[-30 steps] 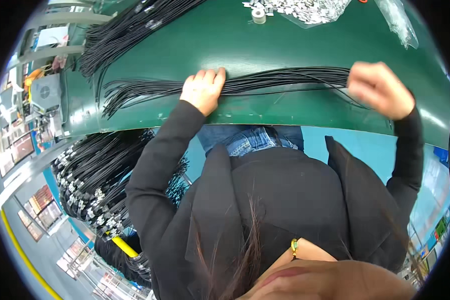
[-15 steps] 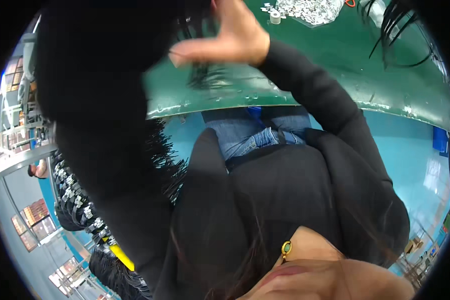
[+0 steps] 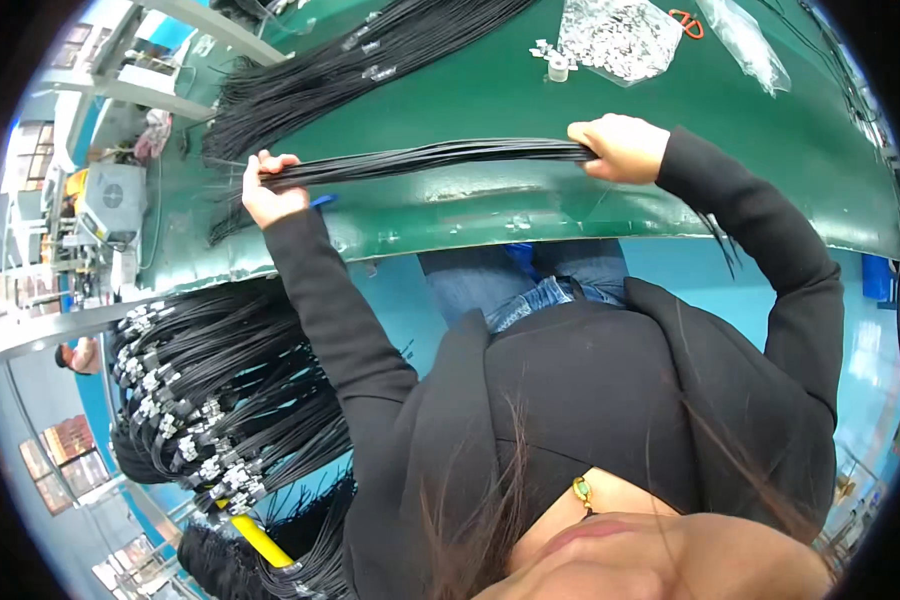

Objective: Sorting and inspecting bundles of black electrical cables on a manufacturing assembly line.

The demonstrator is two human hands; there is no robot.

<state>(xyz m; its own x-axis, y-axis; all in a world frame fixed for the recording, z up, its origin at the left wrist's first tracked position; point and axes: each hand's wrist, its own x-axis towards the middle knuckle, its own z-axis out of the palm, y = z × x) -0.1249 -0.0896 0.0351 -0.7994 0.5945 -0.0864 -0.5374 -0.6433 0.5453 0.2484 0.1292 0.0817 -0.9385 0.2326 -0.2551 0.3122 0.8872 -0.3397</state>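
Head view looks down on a long bundle of thin black cords (image 3: 440, 158), stretched taut and nearly level between two hands just above the near part of the table. Left hand (image 3: 272, 190) clenches the bundle's left end, fingers curled over the strands; right hand (image 3: 620, 148) wraps tight around the right end, with a few loose strands trailing off past the wrist. Strands lie packed side by side, glossy, fanning slightly toward the left grip. Both black sleeves (image 3: 340, 320) run up from the lower edge.

Beneath it spreads the green work table (image 3: 490, 95), its near edge bowed by the lens. On the far left of the table lies a bigger heap of black cords (image 3: 370, 60), running diagonally. Far right sits a clear bag of small silvery metal parts (image 3: 620, 38), with a small white spool (image 3: 558, 66) just beside it on its left and an orange-handled tool (image 3: 685, 20) at its right corner. Crumpled clear plastic (image 3: 745, 40) lies further right.

Off the table's left side, a rack hangs with many black cords with silver clips (image 3: 210, 400), a yellow bar (image 3: 262, 540) below them. Blue floor (image 3: 400, 300) shows under the table, and a grey machine (image 3: 110, 200) stands at far left. Another person's arm (image 3: 75, 355) shows at the left edge.
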